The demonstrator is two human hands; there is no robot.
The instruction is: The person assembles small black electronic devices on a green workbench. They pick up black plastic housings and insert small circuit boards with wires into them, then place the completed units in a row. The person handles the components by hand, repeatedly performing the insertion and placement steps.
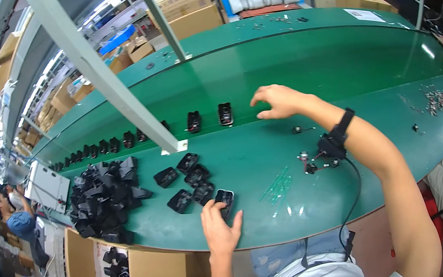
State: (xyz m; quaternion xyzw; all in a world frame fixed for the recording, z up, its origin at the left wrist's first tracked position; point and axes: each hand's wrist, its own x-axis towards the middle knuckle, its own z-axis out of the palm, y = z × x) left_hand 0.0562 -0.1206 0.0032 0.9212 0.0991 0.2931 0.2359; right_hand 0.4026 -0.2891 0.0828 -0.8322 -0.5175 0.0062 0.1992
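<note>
At the near edge of the green table, my left hand (221,235) has its fingers and thumb around the lower end of a small open black plastic case (224,200). My right hand (278,102) reaches out over the green belt (308,83), fingers curved and apart from the thumb, with nothing visible in it. Just left of it, a filled black case (225,114) sits on the belt, and another case (194,122) is beside that one. Several loose black cases (197,175) lie left of my left hand. Thin green sticks (278,185) are scattered to its right.
A large heap of black plastic parts (106,196) covers the table's left end. Small wired components (308,163) lie under my right forearm. A slanted grey metal post (96,64) meets the table by the belt. An open cardboard box (157,271) stands below the near edge.
</note>
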